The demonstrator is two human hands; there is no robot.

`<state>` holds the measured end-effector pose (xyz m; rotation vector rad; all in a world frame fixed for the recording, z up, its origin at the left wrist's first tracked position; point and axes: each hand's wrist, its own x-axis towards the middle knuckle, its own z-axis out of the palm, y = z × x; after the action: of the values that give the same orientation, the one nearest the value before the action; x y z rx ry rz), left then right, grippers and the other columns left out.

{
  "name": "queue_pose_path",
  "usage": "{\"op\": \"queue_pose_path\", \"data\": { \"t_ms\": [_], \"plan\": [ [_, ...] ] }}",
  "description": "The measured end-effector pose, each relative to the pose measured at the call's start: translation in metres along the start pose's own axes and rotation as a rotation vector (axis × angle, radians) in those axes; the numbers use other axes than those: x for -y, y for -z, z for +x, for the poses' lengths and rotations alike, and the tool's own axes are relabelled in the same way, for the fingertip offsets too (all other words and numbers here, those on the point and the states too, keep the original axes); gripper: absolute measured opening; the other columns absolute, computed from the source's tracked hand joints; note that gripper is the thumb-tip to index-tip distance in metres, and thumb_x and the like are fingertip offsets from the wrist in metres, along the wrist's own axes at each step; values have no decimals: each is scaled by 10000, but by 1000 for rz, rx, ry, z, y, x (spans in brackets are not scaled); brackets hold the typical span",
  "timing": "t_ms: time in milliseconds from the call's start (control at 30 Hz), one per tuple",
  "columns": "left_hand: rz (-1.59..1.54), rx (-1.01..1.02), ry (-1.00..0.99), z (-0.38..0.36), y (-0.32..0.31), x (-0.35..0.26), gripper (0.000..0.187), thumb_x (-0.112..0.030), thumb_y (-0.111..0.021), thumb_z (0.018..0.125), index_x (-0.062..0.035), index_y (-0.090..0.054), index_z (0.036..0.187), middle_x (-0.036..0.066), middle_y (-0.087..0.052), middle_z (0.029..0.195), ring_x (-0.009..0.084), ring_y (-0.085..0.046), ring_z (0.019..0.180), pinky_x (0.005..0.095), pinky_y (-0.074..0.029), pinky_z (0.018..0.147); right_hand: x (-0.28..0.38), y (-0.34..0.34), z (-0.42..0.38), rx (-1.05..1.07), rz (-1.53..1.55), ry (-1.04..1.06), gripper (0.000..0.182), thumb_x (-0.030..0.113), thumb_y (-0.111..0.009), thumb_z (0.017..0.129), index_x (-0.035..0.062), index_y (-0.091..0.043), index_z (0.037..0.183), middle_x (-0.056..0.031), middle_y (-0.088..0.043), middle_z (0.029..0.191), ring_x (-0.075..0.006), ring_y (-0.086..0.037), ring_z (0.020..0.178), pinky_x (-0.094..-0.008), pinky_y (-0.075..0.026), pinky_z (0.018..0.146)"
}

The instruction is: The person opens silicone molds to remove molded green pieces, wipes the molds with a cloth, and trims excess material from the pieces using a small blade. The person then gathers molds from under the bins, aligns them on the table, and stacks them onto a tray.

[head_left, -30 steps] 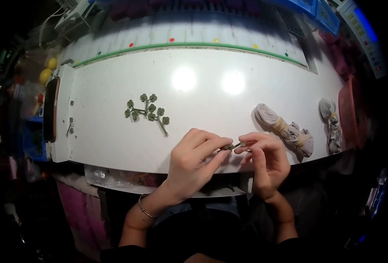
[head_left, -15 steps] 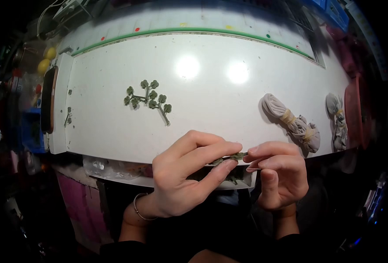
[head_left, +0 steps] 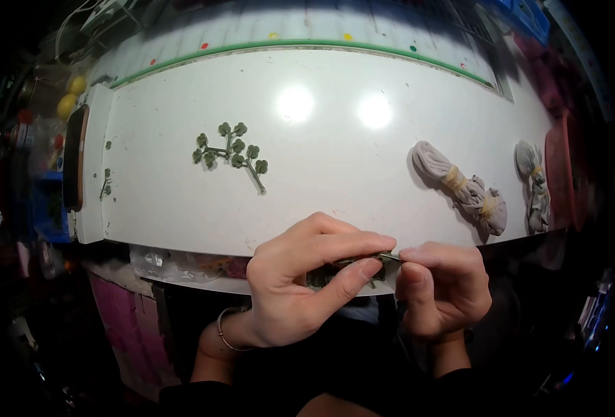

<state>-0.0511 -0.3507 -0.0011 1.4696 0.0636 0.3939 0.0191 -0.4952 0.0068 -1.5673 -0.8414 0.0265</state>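
Observation:
My left hand (head_left: 314, 271) pinches a small dark green leafy sprig (head_left: 349, 262) between thumb and fingers, over the table's front edge. The fingers cover most of it. From their tips a thin stem (head_left: 391, 257) reaches across to my right hand (head_left: 446, 285), whose thumb and forefinger are closed on its end. Farther back on the white table lies a group of green sprigs (head_left: 234, 149) with clustered round leaves and short stalks. Below my left hand, more green pieces (head_left: 318, 278) show in an open drawer.
Bundles of grey cloth tied with yellow bands (head_left: 460, 187) lie at the right, beside a red basin (head_left: 563, 167). A phone (head_left: 75, 158) stands at the left edge near small green scraps (head_left: 106, 182). A clear plastic bag (head_left: 165, 263) sits in the drawer.
My right thumb and fingers have drawn together around the stem's end, where they were more spread before. The left hand has shifted slightly right and down.

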Motion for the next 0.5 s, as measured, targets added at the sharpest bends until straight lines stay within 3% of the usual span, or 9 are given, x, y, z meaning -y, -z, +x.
{"op": "queue_pose_path", "data": {
  "t_ms": [500],
  "plan": [
    [-102,8,79,-3,-1,-1,165,-4,-615,809,72,-621,955,150,-580,859,163,-605,706,236,-522,593,6,0,0,7,-72,-1,208,-79,-638,759,-67,-517,928,-146,-649,742,-131,-600,543,-210,-471,457]
  ]
}}
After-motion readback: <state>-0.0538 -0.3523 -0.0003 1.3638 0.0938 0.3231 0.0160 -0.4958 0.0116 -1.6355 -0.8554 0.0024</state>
